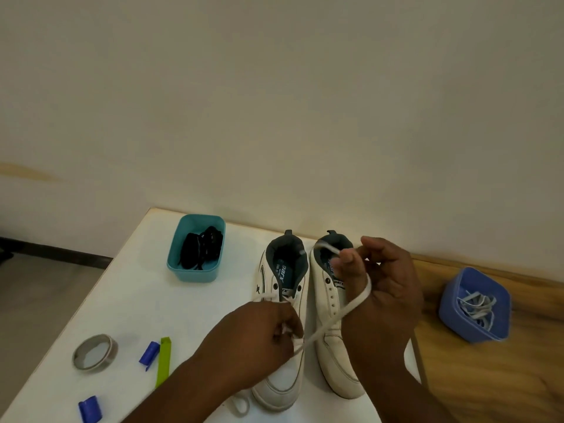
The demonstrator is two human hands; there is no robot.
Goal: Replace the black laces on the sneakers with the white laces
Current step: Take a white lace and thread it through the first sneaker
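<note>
Head view. Two white sneakers stand side by side on the white tabletop [131, 300], heels toward the wall.

Black laces [200, 247]: out of both shoes, heaped in the teal tub [195, 271] at the back left. That part of the task looks done.

Left sneaker [282, 346]: a white lace [354, 303] is being threaded; crossings show near the top eyelets, the lower rows are hidden by the hand.

Right sneaker [331, 331]: eyelets bare, no lace fitted. It remains to be done, by this judgement.

Spare white laces [477, 303]: in the blue tub [451, 303] on the wooden surface to the right.

Left hand [259, 334]: palm down over the left sneaker's eyelets, fingers curled and pinching the lace there.

Right hand [384, 288]: raised above the right sneaker, fingers curled round the lace, which loops over the thumb and runs taut down to the left hand.

Also present: a tape roll [95, 352], a green strip [163, 361], two blue clips [149, 352].
</note>
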